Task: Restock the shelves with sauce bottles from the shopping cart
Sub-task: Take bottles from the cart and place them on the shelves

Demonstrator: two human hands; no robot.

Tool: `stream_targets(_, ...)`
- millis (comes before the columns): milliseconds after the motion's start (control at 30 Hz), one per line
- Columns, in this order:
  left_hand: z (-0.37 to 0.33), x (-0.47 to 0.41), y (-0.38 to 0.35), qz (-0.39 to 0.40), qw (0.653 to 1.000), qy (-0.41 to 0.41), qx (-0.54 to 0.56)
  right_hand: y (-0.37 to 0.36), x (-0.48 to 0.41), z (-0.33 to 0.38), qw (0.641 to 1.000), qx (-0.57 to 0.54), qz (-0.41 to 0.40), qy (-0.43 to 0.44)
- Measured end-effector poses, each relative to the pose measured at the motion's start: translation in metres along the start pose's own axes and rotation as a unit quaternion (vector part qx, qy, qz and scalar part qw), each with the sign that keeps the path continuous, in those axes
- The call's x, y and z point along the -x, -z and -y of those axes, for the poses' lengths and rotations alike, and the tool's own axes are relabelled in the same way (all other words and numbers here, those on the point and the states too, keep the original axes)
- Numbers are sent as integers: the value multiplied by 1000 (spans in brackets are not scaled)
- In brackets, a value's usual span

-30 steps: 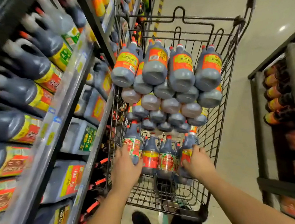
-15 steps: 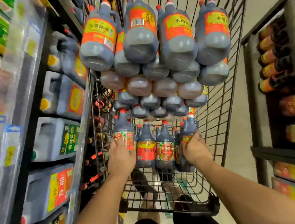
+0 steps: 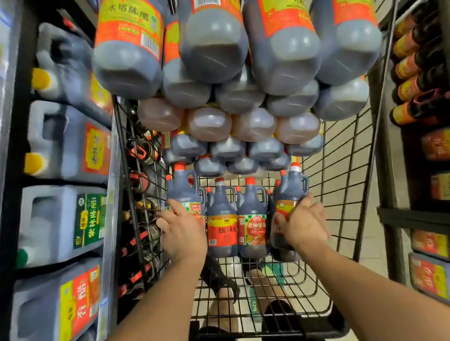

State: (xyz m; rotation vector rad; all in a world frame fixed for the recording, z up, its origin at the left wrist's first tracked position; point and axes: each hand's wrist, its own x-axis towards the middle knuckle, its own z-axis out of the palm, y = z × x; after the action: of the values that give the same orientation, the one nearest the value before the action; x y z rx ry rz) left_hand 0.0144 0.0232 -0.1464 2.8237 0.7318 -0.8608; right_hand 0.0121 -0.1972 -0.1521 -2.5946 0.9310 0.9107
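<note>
A black wire shopping cart (image 3: pixel 346 187) holds a tall stack of large dark sauce jugs (image 3: pixel 214 47) lying on their sides. In front of the stack stands a row of smaller dark sauce bottles with red caps. My left hand (image 3: pixel 183 232) grips the leftmost bottle (image 3: pixel 185 192) of that row. My right hand (image 3: pixel 303 223) grips the rightmost bottle (image 3: pixel 290 192), which tilts slightly left. Between my hands stand two upright bottles (image 3: pixel 222 224) with red labels.
A shelf unit on the left (image 3: pixel 107 195) carries big rectangular vinegar and soy jugs (image 3: pixel 69 220) lying on their sides. Another shelf on the right (image 3: pixel 421 214) holds dark bottles with orange labels (image 3: pixel 412 66). My feet show through the cart floor (image 3: pixel 255 297).
The view has moved closer and lower into the cart. Both hands have closed more firmly round the end bottles of the row, and the right bottle has lifted and tilted a little.
</note>
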Motion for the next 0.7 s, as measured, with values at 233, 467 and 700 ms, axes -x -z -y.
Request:
stream_targets(233, -5, -8, 0, 18, 999, 40, 19, -11, -8, 9, 992, -104, 41, -65)
stream_targets(467, -13, -8, -7, 7, 997, 75, 19, -27, -23, 15, 944, -292, 68, -137)
stream_targets(700, -16, -12, -12, 26, 990, 109, 86, -30, -33, 16, 944, -289, 72, -145)
